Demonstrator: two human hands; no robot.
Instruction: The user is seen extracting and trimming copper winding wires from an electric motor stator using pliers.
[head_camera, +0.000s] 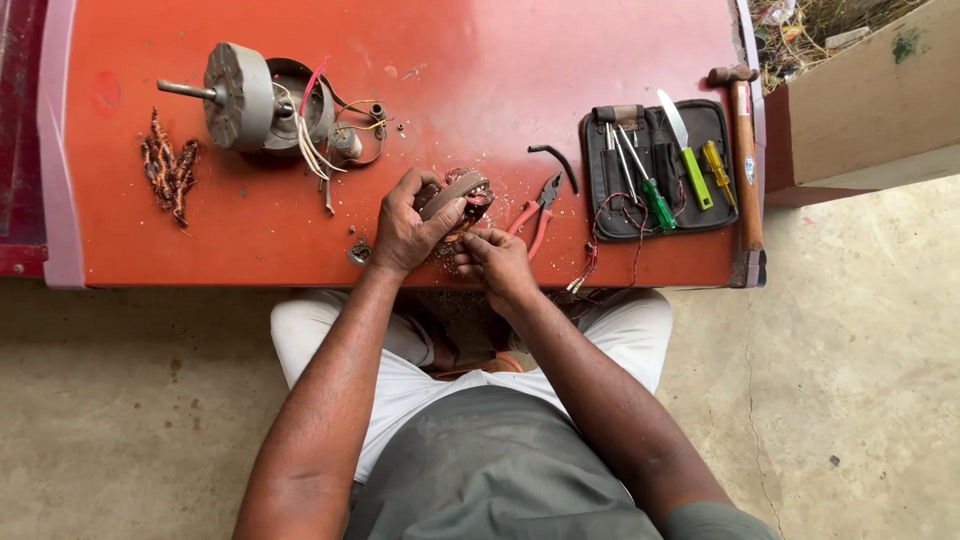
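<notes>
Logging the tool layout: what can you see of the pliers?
The pliers have red handles and dark metal jaws. They lie flat on the red table, jaws slightly apart and pointing up-right toward the black tool pouch. They sit just right of the right hand, which does not appear to touch them.

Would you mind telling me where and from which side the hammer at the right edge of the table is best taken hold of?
Probably by the wooden handle, near its lower end. The hammer lies flat along the red table's right edge, head at the far end, handle running toward the person. Come from above, from the right: the black tool pouch lies close on its left, while that side is open.
</notes>
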